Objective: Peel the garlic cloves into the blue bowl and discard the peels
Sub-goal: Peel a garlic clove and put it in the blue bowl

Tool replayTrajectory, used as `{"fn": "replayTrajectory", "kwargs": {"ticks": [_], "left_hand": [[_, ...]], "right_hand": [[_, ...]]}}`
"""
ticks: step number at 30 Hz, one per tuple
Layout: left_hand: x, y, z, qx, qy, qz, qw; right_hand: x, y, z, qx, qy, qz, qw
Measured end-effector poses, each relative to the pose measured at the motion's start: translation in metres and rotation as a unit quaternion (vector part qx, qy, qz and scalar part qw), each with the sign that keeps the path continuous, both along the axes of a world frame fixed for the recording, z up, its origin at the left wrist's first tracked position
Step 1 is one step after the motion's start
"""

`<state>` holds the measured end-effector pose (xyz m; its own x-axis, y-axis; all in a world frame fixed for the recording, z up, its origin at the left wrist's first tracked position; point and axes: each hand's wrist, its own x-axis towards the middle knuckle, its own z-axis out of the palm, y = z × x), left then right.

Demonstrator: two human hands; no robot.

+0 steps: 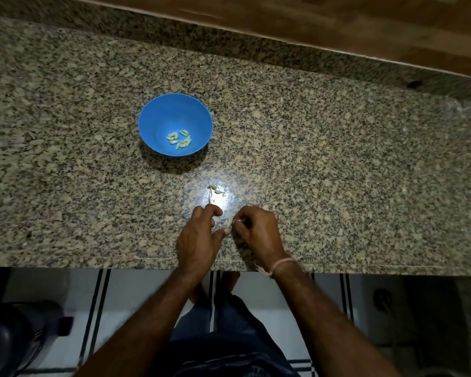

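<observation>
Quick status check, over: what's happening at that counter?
Right hand pinches a garlic clove, left hand thumb at it, grip unclear. Blue bowl holds several peeled cloves. Peel scraps lie on counter between; nothing blocks.

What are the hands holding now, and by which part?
The right hand pinches a small garlic clove by the end nearest to it. The left hand has its thumb close beside the clove; whether it also holds it cannot be told.
</observation>
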<state>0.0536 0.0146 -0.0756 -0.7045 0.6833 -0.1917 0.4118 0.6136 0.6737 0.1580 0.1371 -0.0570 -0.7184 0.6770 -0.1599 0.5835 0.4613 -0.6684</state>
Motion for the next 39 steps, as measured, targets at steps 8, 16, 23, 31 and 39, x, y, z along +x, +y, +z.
{"fn": "replayTrajectory", "kwargs": {"ticks": [8, 16, 23, 31, 39], "left_hand": [[0.002, -0.001, -0.001, 0.009, 0.005, -0.002, 1.0], [0.002, 0.0, 0.0, 0.004, 0.009, -0.005, 1.0], [0.003, 0.002, 0.009, 0.083, -0.106, 0.036, 0.99], [0.0, 0.014, 0.026, 0.133, -0.243, 0.109, 0.955], [-0.001, 0.024, 0.051, 0.071, -0.111, 0.108, 0.985]], "right_hand": [[0.005, -0.006, -0.007, 0.066, 0.019, 0.031, 0.997], [0.003, -0.009, -0.008, 0.1, 0.011, 0.036, 0.994], [0.009, -0.003, 0.003, -0.237, 0.104, -0.136, 0.956], [0.007, -0.006, 0.024, -0.47, 0.166, -0.212, 0.841], [0.007, 0.012, 0.03, -0.482, 0.137, -0.14, 0.854]]}}
